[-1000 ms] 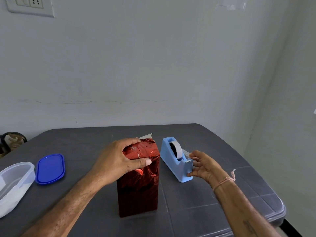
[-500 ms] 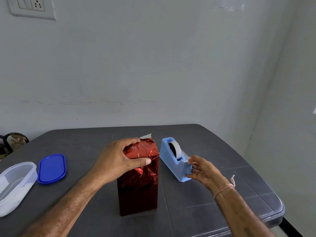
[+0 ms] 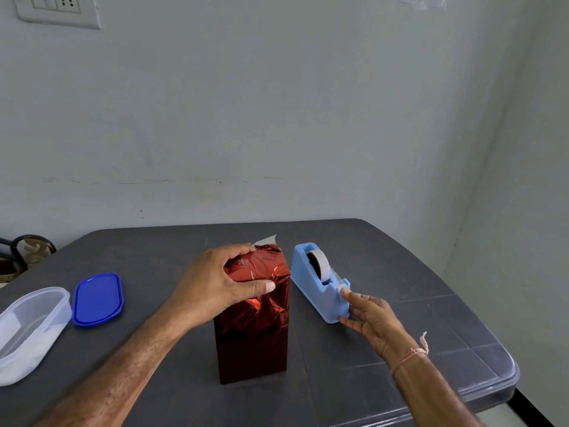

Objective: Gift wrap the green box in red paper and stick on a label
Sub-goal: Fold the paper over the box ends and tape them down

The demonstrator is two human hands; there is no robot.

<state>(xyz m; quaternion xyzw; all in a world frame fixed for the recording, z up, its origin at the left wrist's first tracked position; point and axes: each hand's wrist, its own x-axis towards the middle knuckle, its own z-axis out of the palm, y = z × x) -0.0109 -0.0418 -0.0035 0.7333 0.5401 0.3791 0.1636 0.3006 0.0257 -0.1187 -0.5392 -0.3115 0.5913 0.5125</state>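
R hand [image 3: 375, 322] has slid slightly lower on the front of the tape dispenser [image 3: 311, 288] since a sec ago. Its fingers are fairly straight, the index fingertip [image 3: 345, 291] touches the cutter end and the thumb tip is against the lower front edge. Whether any tape is caught under the fingertip is too small to tell.

L hand [image 3: 209, 282] hasn't moved. It grips the top of the box [image 3: 255, 334], thumb across the near face and fingers curled over the far top edge, pressing down the folded red paper [image 3: 261, 263]. The box stands upright mid-table, fully covered in red foil, with a silvery flap [image 3: 266, 241] poking up at the far top corner.

The dispenser is just beside the box on its right, not touching, roll [image 3: 321, 266] seated in it.

On the left of the table [image 3: 400, 263] are a blue lid [image 3: 98, 298] and a clear tub [image 3: 27, 331], close together and well apart from the box. There's a thread band [image 3: 409, 357] on the R wrist.
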